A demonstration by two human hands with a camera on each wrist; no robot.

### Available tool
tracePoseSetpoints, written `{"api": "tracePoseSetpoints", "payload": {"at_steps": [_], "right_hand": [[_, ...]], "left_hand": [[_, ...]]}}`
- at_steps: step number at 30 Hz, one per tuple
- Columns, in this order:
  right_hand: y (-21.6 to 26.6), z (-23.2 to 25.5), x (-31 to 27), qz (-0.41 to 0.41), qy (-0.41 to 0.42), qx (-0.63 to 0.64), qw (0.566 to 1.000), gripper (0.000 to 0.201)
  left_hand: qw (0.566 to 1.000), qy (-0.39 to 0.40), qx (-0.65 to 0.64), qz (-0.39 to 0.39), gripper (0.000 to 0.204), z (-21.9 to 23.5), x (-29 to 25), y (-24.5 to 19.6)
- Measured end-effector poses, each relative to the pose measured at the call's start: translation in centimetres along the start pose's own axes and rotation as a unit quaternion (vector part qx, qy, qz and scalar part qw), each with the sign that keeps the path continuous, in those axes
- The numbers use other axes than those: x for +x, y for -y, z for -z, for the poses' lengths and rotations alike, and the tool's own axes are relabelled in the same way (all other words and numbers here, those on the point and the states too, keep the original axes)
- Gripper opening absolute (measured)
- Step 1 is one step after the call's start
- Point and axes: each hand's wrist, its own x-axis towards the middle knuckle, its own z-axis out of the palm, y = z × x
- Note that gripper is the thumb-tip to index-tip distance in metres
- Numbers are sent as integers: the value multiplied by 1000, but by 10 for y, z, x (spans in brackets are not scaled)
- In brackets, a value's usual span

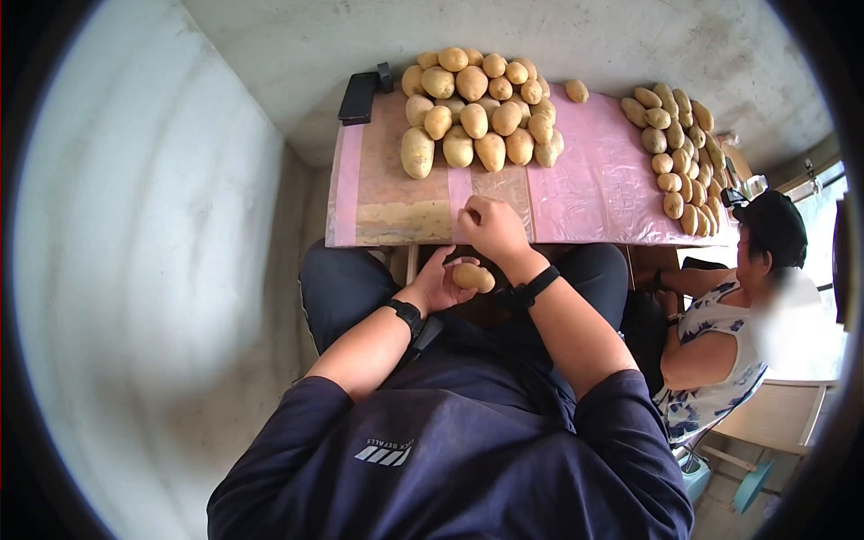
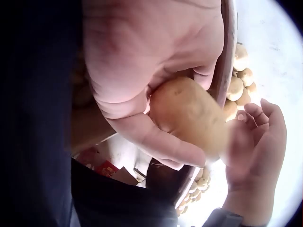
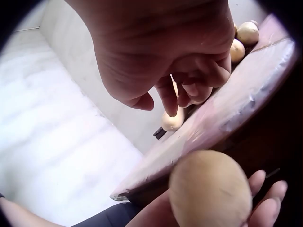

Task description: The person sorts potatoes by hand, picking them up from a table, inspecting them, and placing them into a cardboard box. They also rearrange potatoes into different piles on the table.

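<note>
A potato (image 1: 473,278) (image 2: 189,116) (image 3: 210,191) rests in my left hand (image 1: 434,283) (image 2: 156,61), below the near table edge, with the thumb and fingers around its sides. Above and to the right of it, my right hand (image 1: 493,228) (image 2: 255,151) (image 3: 165,56) hangs over the table edge, fingers loosely curled and nothing visible in them. The two hands are apart. On the table, rows of potatoes (image 1: 490,151) stand grouped near the back wall.
The pink-covered table (image 1: 589,184) stands against the wall. A black phone (image 1: 358,97) lies at its back left corner. Another group of potatoes (image 1: 681,162) is at the right end, and one potato (image 1: 576,90) lies between the groups. A person in a black cap (image 1: 772,229) sits at the right.
</note>
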Motion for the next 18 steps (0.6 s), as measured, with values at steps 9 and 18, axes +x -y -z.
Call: {"api": "tracePoseSetpoints", "payload": {"at_steps": [9, 18], "right_hand": [[-40, 20, 12, -32, -146, 22, 989, 16], [-89, 61, 38, -155, -185, -109, 964, 69]], "left_hand": [[947, -303, -4, -108, 27, 43, 36, 6], [954, -217, 21, -206, 23, 50, 41, 6]]}}
